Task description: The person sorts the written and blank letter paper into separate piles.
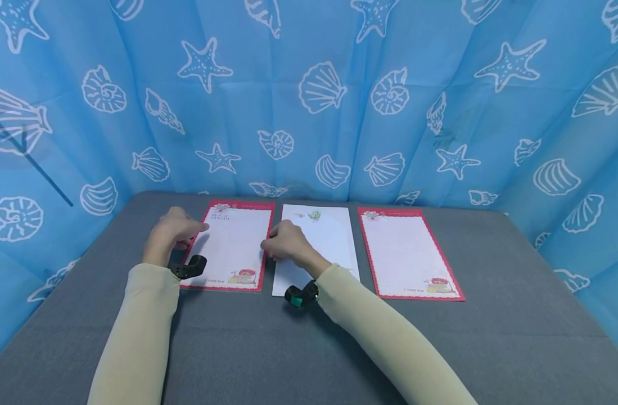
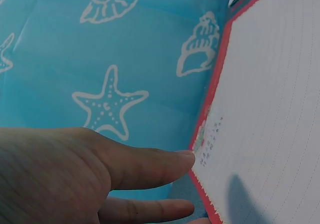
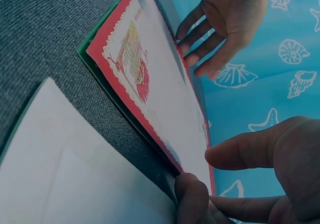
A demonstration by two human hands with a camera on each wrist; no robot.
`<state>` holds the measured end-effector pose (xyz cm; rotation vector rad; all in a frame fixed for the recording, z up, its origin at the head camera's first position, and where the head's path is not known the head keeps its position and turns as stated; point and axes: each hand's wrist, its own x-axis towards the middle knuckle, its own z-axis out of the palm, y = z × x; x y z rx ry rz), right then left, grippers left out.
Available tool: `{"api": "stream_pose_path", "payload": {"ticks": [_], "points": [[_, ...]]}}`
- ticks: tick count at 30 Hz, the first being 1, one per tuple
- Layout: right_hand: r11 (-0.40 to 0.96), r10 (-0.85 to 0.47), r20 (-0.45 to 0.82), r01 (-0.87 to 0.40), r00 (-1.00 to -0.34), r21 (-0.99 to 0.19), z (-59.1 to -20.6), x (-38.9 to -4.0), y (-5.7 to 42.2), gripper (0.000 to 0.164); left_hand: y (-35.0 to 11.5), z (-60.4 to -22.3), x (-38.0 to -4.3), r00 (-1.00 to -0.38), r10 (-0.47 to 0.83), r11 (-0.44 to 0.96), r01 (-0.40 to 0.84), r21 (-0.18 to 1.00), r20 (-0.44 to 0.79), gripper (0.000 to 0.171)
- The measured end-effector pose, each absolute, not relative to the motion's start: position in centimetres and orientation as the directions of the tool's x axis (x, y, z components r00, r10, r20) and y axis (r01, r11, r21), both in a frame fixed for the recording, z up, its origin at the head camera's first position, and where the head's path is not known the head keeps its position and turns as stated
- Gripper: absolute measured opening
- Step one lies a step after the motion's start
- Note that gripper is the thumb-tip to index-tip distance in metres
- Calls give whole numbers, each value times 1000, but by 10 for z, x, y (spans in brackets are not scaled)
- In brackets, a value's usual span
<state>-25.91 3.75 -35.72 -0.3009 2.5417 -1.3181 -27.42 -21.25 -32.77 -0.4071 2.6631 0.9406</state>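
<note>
A red-bordered letter sheet [image 1: 238, 242] lies at the left, with a line of small marks near its top and a colored drawing at the bottom. My left hand [image 1: 176, 228] is at its left edge; in the left wrist view the straight thumb [image 2: 155, 166] reaches that red border. My right hand [image 1: 290, 243] hovers over the gap between this sheet and the plain white sheet [image 1: 334, 236] in the middle. Seen from the right wrist, its thumb and bent forefinger [image 3: 192, 191] are apart, right at the red sheet's near edge. Green backing [image 3: 89, 59] shows under the red sheet.
Another red-bordered sheet [image 1: 405, 253] lies flat to the right of the white one. All three lie in a row on a grey cloth-covered table [image 1: 238, 349]. A blue curtain [image 1: 288, 101] with white shells and starfish hangs behind and at the sides.
</note>
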Motion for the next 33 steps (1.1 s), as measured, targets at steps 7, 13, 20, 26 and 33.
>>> {"api": "stream_pose_path", "payload": {"ticks": [7,13,20,26,33], "points": [[579,-301,-127,-75,-945,-812,-358,-261,37,25,-213,-327,-274,-921,-166,752,-350,558,-354,50],[578,-290,-100,-91,-952,-811,-358,-261,38,20,-212,-326,-272,-926,-163,764,-337,551,-341,45],[525,-288,-55,-109,-956,-844,-356,-258,49,18,-206,-319,-271,-945,-140,779,-288,556,-294,52],[519,-242,-47,-88,-969,-850,-352,-256,66,42,-189,-316,-270,-965,-93,783,-223,581,-245,55],[541,-207,-28,-90,-978,-836,-350,-254,92,41,-162,-316,-267,-972,-44,750,-185,635,-232,51]]}}
